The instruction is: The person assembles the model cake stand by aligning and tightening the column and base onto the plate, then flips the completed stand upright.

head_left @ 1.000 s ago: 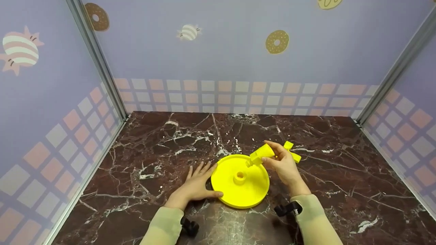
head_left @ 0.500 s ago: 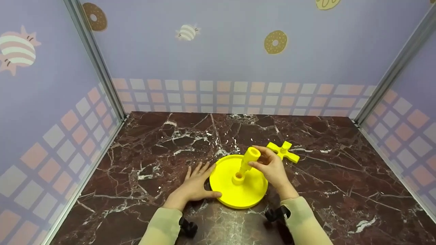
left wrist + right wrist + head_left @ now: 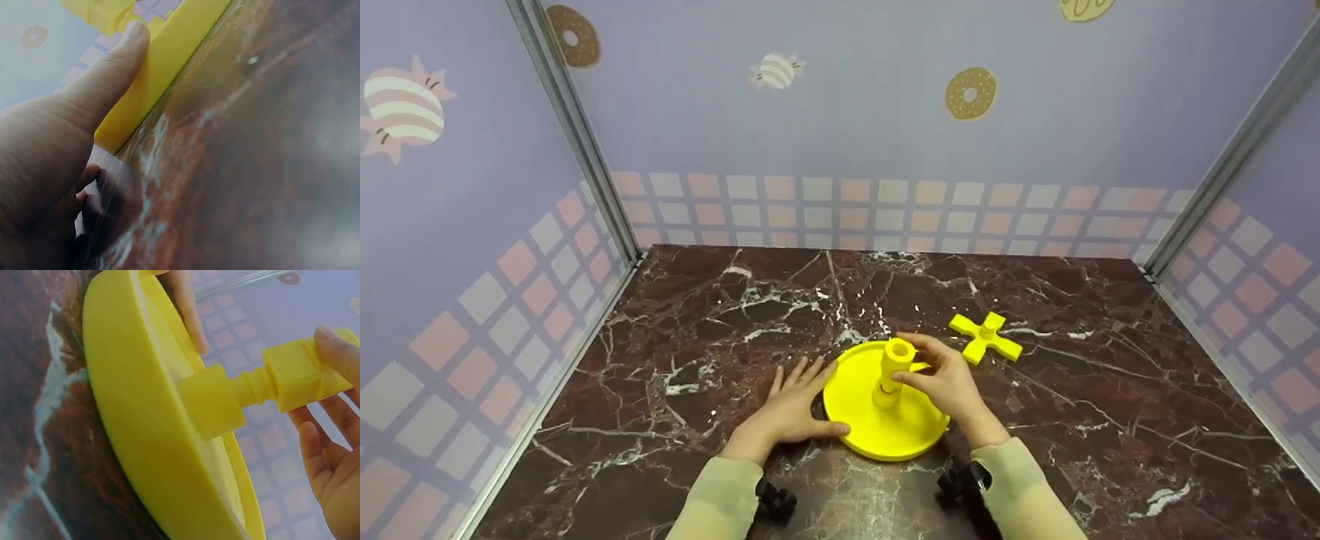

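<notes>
Key relation: post to socket. The yellow post (image 3: 895, 366) stands over the middle of the yellow dish (image 3: 900, 436), long axis close to upright, hollow end up, top leaning slightly right. In the right wrist view its narrow ridged end (image 3: 254, 386) meets the mouth of the central socket (image 3: 212, 403); I judge the two axes nearly in line (whether the tip is seated or merely at the mouth, I cannot tell).

Hands: my right hand (image 3: 951, 381) is the nearer one, to the right of the post, pinching its upper part between thumb and fingers. My left hand (image 3: 786, 411) grips nothing; its fingers are spread and straight at the dish's left side, thumb touching the rim, apart from the post.

Judgement: pressing or turning calls for keeping the post plumb over the socket; more rightward lean could bind the ridges. Cross-shaped piece (image 3: 987, 335) lies far right of the dish, held by neither hand.
</notes>
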Tool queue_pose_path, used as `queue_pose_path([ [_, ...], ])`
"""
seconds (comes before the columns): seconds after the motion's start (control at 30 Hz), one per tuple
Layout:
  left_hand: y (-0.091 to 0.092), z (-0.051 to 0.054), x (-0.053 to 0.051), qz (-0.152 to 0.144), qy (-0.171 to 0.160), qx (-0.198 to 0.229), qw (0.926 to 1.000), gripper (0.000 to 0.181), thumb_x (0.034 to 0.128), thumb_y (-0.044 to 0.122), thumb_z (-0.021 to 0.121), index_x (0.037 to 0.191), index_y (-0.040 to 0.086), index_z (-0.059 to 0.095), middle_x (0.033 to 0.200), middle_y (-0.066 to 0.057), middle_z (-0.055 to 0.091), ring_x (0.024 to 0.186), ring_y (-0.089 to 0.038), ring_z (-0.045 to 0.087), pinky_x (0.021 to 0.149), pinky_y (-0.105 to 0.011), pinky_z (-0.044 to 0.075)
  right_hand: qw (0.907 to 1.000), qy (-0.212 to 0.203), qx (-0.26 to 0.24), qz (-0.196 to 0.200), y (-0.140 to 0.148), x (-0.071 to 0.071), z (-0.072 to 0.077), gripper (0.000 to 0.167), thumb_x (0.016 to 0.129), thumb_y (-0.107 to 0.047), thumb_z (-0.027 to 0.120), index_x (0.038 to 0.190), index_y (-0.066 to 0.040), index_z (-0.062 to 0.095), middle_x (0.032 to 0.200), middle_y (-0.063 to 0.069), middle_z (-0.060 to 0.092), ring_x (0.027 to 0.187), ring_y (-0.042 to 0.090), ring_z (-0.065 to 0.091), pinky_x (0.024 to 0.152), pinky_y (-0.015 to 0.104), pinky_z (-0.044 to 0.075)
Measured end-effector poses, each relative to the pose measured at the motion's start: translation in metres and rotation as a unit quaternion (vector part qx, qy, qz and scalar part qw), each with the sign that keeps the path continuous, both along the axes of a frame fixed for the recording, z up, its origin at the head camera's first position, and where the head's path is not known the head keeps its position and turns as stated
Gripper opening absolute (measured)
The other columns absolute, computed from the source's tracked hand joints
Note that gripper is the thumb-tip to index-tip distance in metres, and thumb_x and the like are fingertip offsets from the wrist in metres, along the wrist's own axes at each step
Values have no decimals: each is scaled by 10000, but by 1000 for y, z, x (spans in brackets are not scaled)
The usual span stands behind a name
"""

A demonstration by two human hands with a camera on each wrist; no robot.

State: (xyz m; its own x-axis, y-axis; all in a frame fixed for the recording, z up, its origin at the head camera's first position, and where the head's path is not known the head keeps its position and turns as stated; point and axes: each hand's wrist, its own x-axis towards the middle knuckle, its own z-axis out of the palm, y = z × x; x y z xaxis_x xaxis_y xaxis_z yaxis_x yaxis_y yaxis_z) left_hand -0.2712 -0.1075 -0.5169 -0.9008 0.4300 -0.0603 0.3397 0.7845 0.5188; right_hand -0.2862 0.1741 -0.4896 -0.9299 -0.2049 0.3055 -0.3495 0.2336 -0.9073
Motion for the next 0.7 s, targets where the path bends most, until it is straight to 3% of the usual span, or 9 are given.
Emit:
queue_pose_path([
  [0.47, 0, 0, 0, -15, -47, 60, 10000, 1122, 796, 703, 749, 1659, 213, 226, 1730, -148, 170, 1613, -409, 69, 1279, -672, -57, 9993, 93, 267, 235, -3, 0, -9, 599, 802, 35, 828, 1365, 28, 622, 1269, 244, 680, 1121, 433, 676, 957, 557, 592],
  [0.7, -1, -1, 0, -21, -7, 10, 10000, 1126, 795, 710, 744, 1659, 207, 226, 1728, -155, 175, 1612, -415, 72, 1276, -679, -55, 9967, 162, 566, 563, 2, -2, -7, 579, 850, -36, 818, 1383, 19, 600, 1270, 205, 704, 1135, 360, 675, 1006, 494, 575],
])
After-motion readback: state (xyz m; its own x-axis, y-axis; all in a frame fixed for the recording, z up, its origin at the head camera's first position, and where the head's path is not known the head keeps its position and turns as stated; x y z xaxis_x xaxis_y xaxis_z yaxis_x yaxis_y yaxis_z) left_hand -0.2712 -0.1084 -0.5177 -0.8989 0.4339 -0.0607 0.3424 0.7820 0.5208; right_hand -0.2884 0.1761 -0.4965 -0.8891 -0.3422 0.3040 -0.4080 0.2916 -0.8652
